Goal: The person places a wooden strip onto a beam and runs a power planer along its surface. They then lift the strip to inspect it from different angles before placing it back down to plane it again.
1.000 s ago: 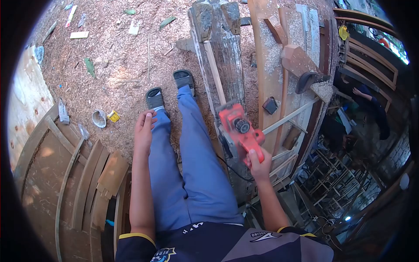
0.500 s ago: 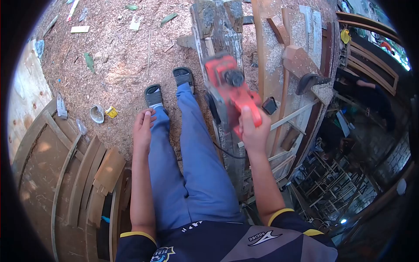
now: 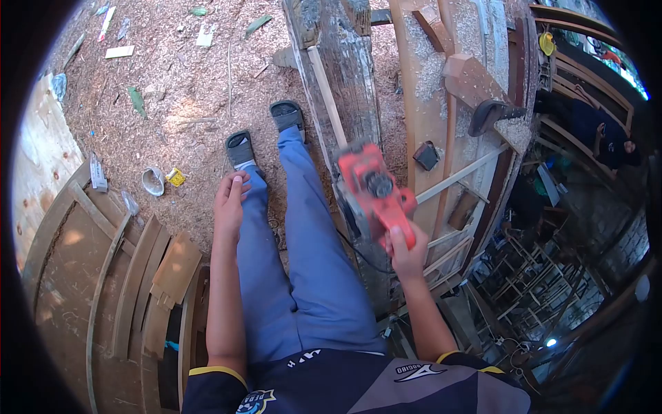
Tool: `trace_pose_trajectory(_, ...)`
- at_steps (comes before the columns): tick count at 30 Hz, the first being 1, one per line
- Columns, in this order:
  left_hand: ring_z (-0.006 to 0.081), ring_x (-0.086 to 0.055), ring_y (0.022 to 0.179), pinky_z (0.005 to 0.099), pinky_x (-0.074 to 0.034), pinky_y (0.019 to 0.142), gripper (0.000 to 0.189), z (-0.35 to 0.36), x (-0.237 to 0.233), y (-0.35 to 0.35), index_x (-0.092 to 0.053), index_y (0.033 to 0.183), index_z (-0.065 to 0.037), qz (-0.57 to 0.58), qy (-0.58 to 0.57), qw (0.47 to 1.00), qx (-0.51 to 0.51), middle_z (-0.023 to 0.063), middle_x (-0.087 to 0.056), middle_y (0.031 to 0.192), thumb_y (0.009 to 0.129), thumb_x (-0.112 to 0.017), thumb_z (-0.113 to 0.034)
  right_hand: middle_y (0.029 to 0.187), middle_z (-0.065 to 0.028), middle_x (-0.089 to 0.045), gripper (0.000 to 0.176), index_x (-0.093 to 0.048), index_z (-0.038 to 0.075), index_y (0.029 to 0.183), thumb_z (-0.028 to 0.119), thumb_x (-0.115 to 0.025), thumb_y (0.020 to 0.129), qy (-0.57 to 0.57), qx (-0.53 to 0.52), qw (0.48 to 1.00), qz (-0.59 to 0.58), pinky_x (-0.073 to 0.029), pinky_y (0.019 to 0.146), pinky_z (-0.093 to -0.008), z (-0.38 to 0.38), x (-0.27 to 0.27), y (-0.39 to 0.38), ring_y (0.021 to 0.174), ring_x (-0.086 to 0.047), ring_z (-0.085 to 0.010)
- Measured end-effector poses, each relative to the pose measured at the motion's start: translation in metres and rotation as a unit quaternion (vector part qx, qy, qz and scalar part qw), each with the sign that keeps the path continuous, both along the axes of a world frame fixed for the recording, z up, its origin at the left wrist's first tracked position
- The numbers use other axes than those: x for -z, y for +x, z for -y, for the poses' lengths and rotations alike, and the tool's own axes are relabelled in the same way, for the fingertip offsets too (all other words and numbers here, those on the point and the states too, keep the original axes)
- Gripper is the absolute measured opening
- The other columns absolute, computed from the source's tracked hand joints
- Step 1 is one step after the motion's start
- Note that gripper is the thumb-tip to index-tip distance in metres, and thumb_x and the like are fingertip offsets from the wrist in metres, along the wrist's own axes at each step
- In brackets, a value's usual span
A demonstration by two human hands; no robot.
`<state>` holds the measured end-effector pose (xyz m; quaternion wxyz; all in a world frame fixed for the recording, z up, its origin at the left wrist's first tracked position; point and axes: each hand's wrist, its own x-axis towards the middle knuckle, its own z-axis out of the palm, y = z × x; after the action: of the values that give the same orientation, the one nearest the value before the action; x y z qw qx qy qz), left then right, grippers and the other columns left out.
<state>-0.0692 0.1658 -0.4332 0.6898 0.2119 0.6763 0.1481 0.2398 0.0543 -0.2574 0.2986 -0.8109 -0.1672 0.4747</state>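
My right hand is wrapped round the rear handle of a red electric planer. The planer sits over a narrow pale wooden strip, which lies lengthwise on a thick weathered beam. The planer hides the strip's near end. A dark cord trails from the tool beside my leg. My left hand hangs above my leg, away from the beam, its fingers curled together with nothing visible in them.
A dark block and an angled wooden piece lie on shaving-covered boards to the right. Curved wooden frames lean at the left. A cup lies on the shavings. Another person is at the far right.
My right hand has drawn the planer back along the beam toward my body, exposing more of the pale strip. My left hand has barely moved. The person at far right has changed posture.
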Motion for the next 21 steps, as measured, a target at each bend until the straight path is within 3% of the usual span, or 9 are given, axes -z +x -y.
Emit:
trace_pose_trajectory(5, 0.0222, -0.062, 0.115, 0.0363, -0.046, 0.100, 0.041, -0.001, 0.001, -0.011, -0.059, 0.132, -0.005, -0.012, -0.012, 1.000, 0.019, 0.0111, -0.065, 0.129, 0.108, -0.045, -0.035, 0.068, 0.0005, -0.059, 0.028, -0.068, -0.003, 0.101, 0.023, -0.063, 0.095, -0.025, 0.001, 1.000, 0.015, -0.041, 0.051, -0.0235, 0.063, 0.008, 0.002, 0.057, -0.053, -0.0058)
trace_pose_trajectory(9, 0.0217, -0.062, 0.114, 0.0357, -0.046, 0.100, 0.041, -0.006, 0.005, -0.018, -0.059, 0.130, -0.004, -0.014, -0.014, 1.000, 0.006, 0.0114, -0.065, 0.128, 0.107, -0.046, -0.035, 0.071, -0.0008, -0.061, 0.029, -0.070, -0.004, 0.102, 0.022, -0.063, 0.095, -0.018, -0.007, 0.999, 0.036, -0.043, 0.052, -0.0252, 0.054, 0.019, -0.001, 0.059, -0.055, -0.0065)
trace_pose_trajectory(12, 0.0210, -0.062, 0.114, 0.0353, -0.046, 0.099, 0.040, -0.011, 0.004, -0.021, -0.059, 0.129, -0.003, -0.011, -0.010, 1.000, 0.000, 0.0119, -0.065, 0.128, 0.107, -0.047, -0.035, 0.073, -0.0018, -0.063, 0.028, -0.070, -0.005, 0.103, 0.021, -0.064, 0.094, 0.005, -0.044, 0.997, 0.067, -0.045, 0.056, -0.0255, 0.030, 0.025, -0.002, 0.062, -0.056, -0.0071)
trace_pose_trajectory(18, 0.0206, -0.063, 0.114, 0.0350, -0.046, 0.099, 0.041, -0.014, 0.006, -0.023, -0.059, 0.129, -0.003, -0.011, -0.011, 1.000, -0.018, 0.0118, -0.065, 0.128, 0.107, -0.048, -0.035, 0.076, -0.0018, -0.065, 0.028, -0.071, -0.005, 0.103, 0.022, -0.067, 0.094, 0.026, 0.001, 0.997, 0.069, -0.046, 0.060, -0.0260, -0.068, 0.024, -0.025, 0.068, -0.057, -0.0071)
trace_pose_trajectory(21, 0.0211, -0.063, 0.114, 0.0355, -0.046, 0.099, 0.041, -0.013, 0.008, -0.021, -0.059, 0.129, -0.003, -0.012, -0.008, 0.999, -0.029, 0.0119, -0.065, 0.128, 0.107, -0.048, -0.035, 0.075, -0.0006, -0.065, 0.029, -0.072, -0.004, 0.098, 0.025, -0.067, 0.095, 0.052, -0.027, 0.993, 0.104, -0.045, 0.059, -0.0267, -0.112, 0.028, -0.030, 0.068, -0.057, -0.0064)
